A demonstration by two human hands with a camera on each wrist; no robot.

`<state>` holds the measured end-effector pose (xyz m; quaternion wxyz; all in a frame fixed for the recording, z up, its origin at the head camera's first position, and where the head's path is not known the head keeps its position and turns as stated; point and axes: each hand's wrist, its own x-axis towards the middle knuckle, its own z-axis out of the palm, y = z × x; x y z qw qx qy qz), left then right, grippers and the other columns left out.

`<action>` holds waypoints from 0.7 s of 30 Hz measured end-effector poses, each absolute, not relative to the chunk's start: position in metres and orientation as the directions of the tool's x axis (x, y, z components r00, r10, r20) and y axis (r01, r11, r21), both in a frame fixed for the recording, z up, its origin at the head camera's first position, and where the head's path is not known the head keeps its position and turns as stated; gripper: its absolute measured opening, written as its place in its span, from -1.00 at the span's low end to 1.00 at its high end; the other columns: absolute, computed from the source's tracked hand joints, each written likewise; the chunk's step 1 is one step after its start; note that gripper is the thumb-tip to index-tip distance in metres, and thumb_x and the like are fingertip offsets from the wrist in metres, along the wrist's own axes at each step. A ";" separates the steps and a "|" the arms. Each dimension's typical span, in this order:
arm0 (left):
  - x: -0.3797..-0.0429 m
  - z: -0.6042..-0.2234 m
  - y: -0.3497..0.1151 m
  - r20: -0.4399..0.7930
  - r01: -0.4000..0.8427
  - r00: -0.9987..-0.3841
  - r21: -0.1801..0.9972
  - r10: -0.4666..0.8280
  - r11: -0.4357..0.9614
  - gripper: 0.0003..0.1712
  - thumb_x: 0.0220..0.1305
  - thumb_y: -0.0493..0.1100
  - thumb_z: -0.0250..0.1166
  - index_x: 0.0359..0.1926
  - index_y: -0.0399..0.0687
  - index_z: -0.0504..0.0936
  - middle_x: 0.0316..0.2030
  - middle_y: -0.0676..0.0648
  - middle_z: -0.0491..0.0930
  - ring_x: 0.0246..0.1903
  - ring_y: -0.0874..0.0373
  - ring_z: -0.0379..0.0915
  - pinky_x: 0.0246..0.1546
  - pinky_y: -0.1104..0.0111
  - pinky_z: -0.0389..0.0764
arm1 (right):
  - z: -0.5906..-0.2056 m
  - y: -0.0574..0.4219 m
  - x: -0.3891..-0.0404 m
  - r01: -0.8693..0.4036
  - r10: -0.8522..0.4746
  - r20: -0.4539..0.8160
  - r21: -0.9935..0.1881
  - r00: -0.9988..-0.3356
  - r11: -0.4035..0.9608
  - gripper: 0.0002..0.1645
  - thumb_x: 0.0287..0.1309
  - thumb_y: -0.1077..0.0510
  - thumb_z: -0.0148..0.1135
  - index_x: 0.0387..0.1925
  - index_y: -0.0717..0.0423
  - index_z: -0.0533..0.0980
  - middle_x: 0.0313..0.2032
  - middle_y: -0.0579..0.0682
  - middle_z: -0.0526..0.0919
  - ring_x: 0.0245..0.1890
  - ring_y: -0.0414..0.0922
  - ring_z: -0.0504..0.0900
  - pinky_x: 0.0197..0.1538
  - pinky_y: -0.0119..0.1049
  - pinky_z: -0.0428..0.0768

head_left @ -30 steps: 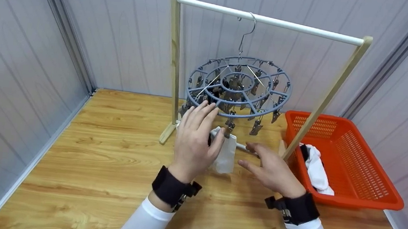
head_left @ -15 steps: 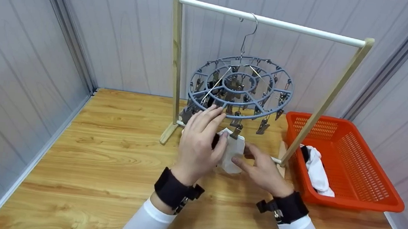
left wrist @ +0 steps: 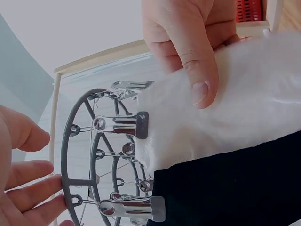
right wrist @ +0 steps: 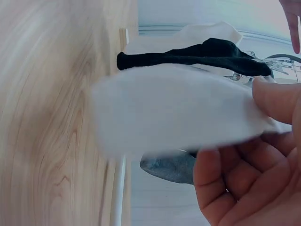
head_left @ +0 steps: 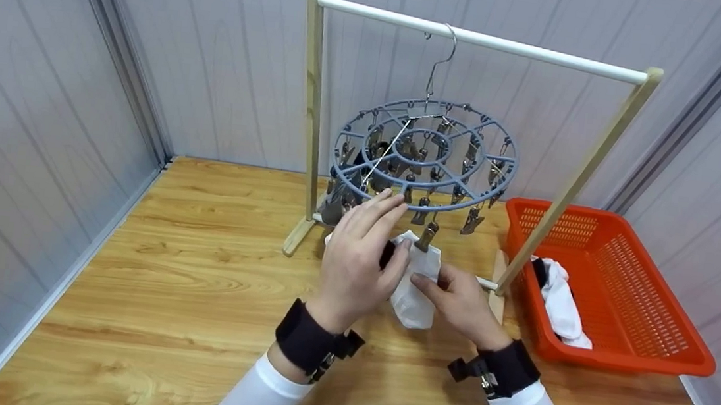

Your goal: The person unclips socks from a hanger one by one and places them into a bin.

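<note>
The right hand (head_left: 466,306) pinches a clipped white sock (head_left: 413,305). To its left, the left hand (head_left: 358,262), fingers loosely extended, is at the rim of the round hanger (left wrist: 80,182).

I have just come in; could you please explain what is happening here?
A person's right hand pinches a white cloth, probably a sock, which is held by a metal clip of a round hanger. The left hand, its fingers extended, is at the hanger's rim. A black cloth is clipped next to the white one. The hanger hangs from the white rod of a wooden rack. On the right, a red basket holds another white piece with something black.
</note>
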<state>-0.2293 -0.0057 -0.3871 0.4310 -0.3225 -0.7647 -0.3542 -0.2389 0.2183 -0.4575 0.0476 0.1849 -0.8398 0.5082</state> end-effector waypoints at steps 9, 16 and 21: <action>-0.229 -0.387 -0.004 0.927 0.833 -0.340 0.218 0.160 0.509 -0.46 0.31 -0.36 0.49 0.31 -0.34 0.70 0.28 -0.24 0.72 0.36 -0.17 0.61 0.47 0.05 0.56 | -0.453 0.219 -0.237 -0.316 -0.250 0.225 -0.844 -0.942 0.433 -0.69 0.54 0.08 0.42 -0.30 0.23 0.73 -0.42 -0.02 0.75 -0.45 -0.17 0.64 -0.43 -0.39 0.59; -0.230 -0.389 -0.002 0.933 0.856 -0.315 0.202 0.171 0.476 -0.57 0.33 -0.36 0.48 0.21 -0.31 0.76 0.12 -0.17 0.77 0.14 -0.03 0.70 0.28 0.26 0.68 | -0.451 0.219 -0.235 -0.330 -0.260 0.233 -0.834 -0.937 0.441 -0.70 0.53 0.07 0.43 -0.32 0.19 0.72 -0.44 -0.06 0.73 -0.46 -0.20 0.64 -0.44 -0.39 0.58; -0.231 -0.393 0.000 0.899 0.845 -0.384 0.250 0.211 0.474 -0.61 0.44 -0.30 0.44 0.23 -0.32 0.75 0.12 -0.16 0.77 0.15 0.00 0.69 0.26 0.28 0.69 | -0.450 0.219 -0.234 -0.359 -0.301 0.246 -0.835 -0.921 0.417 -0.71 0.55 0.07 0.41 -0.26 0.22 0.74 -0.40 -0.02 0.76 -0.43 -0.18 0.68 -0.40 -0.38 0.63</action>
